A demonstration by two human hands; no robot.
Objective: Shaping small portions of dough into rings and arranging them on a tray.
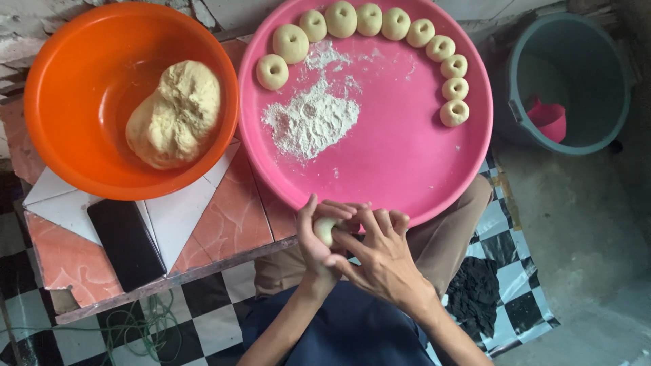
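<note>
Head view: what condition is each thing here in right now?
Dough piece: pinched between both hands.
Left hand: cupping it.
Right hand: fingers pressing it.
Dough rings: shaped, lined along the pink tray rim.
Flour: loose heap.
Dough lump: unshaped, in the orange bowl.
Phone: screen dark.

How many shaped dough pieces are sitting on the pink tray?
10 dough pieces sit in an arc along the far rim of the pink tray, from the upper left round to the right side. One more piece is between the hands, not on the tray.
</note>
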